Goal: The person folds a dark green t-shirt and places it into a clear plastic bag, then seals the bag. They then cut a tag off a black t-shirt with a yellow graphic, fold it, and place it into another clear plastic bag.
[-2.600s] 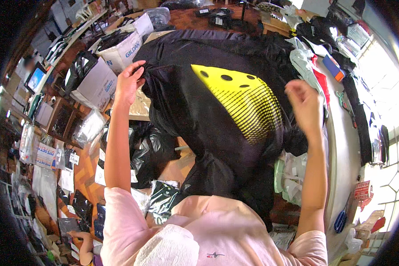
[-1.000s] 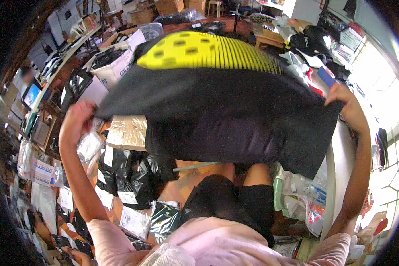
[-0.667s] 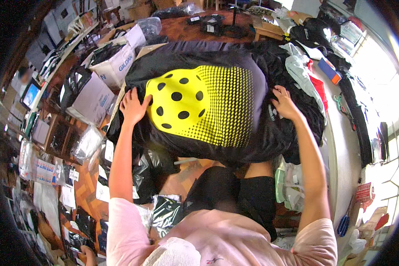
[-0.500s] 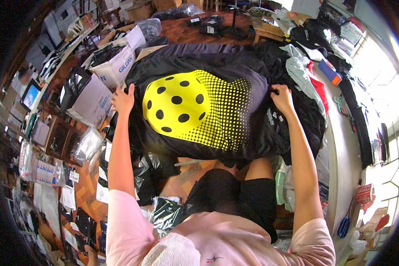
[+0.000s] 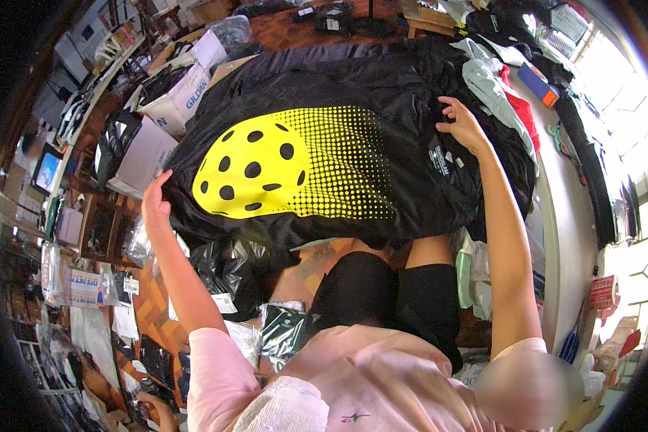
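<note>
- Two legs, nearest.
- One left hand at the left edge of one black shirt; cannot tell if it grips.
- The shirt, with one yellow ball picture, spreads past the legs.
- One right hand, fingers apart, by its right side.
- Two white boxes, far left.

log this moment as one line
black cloth: spread out, yellow print up | left hand: at cloth's left edge | right hand: over cloth's right side
</note>
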`<move>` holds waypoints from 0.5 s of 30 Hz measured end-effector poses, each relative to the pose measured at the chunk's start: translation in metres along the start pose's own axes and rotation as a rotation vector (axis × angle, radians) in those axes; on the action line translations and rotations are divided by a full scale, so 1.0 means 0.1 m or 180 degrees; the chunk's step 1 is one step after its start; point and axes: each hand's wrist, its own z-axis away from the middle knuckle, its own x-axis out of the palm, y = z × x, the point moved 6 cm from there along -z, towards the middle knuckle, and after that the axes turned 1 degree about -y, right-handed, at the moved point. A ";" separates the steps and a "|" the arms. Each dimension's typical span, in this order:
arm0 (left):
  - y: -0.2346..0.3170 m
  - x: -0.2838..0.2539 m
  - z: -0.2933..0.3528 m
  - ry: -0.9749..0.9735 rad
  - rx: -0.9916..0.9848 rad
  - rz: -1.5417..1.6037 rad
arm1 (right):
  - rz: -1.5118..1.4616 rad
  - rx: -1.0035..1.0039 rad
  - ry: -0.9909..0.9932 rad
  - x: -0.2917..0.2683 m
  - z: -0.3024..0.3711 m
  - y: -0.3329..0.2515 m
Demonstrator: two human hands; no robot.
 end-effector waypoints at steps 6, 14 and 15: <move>-0.03 -0.27 0.21 -0.0867 -0.0733 0.0843 | 0.0482 -0.0141 0.0296 0.03 -0.07 0.03; 0.01 -0.38 0.62 -0.0776 -0.0621 0.0596 | 0.1256 -0.0585 0.1027 0.17 0.16 -0.22; 0.01 -0.34 0.64 -0.0962 -0.0553 0.0629 | 0.1560 -0.0435 0.1045 0.22 0.22 -0.28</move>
